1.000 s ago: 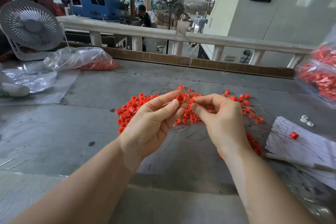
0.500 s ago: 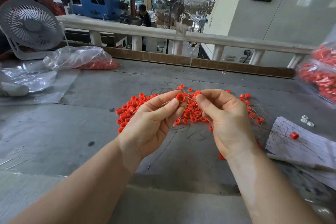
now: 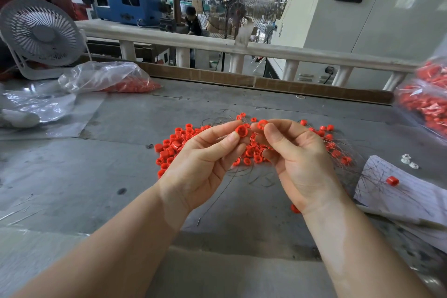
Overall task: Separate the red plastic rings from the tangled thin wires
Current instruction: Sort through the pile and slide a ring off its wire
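A heap of small red plastic rings (image 3: 173, 146) lies on the grey table (image 3: 72, 176), mixed with thin tangled wires (image 3: 343, 152) that spread to the right. My left hand (image 3: 203, 164) pinches one red ring (image 3: 240, 131) between thumb and forefinger above the heap. Close beside it, my right hand (image 3: 297, 159) pinches a second red ring (image 3: 262, 124) at its fingertips. A thin wire (image 3: 215, 198) hangs down below the hands toward the table. More rings lie hidden behind both hands.
A clear bag of red rings (image 3: 113, 80) lies at the back left beside a white fan (image 3: 40, 36). Another full bag (image 3: 428, 101) sits at the right edge. A paper sheet (image 3: 411, 198) with one ring (image 3: 391, 181) and white parts (image 3: 410, 161) lies right.
My right hand has risen and turned, and now holds a red ring at its fingertips next to the left hand's ring. The left hand has stayed almost still.
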`<move>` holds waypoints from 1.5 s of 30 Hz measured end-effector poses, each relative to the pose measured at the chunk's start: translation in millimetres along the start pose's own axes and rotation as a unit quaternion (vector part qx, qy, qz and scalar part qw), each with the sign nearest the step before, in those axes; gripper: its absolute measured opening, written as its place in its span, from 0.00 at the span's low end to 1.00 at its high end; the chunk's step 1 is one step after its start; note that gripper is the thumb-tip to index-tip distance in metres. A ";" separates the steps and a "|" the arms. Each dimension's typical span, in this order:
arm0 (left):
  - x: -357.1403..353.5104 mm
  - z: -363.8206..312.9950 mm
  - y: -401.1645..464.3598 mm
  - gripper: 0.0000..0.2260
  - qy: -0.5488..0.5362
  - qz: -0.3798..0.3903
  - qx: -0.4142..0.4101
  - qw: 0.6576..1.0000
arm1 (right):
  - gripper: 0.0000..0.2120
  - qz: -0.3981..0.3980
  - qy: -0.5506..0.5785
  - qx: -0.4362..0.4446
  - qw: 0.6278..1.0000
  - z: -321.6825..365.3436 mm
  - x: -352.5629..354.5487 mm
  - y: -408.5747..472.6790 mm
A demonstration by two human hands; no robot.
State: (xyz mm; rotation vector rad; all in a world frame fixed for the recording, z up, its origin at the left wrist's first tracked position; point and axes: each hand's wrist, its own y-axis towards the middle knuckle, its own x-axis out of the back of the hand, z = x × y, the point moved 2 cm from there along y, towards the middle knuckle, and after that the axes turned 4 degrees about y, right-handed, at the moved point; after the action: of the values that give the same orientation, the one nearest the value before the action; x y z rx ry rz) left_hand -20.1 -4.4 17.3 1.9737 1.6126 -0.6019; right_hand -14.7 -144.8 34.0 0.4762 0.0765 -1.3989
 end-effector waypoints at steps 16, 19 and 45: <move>1.4 -0.4 0.5 0.08 0.019 -0.015 -0.009 1.000 | 0.06 -0.012 -0.004 0.013 1.000 -1.4 0.1 2.0; 1.8 -0.2 0.5 0.08 0.021 -0.015 -0.009 1.000 | 0.05 -0.003 0.030 -0.007 1.000 -1.7 -0.6 1.4; 0.2 -0.7 -0.6 0.08 0.014 -0.007 -0.004 1.000 | 0.07 -0.030 -0.015 0.033 0.999 -2.1 1.1 1.9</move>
State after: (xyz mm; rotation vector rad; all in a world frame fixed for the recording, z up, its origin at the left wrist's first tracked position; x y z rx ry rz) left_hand -20.6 -3.8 17.6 1.9741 1.6442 -0.5744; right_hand -12.2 -144.9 32.3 0.5110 0.0213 -1.4710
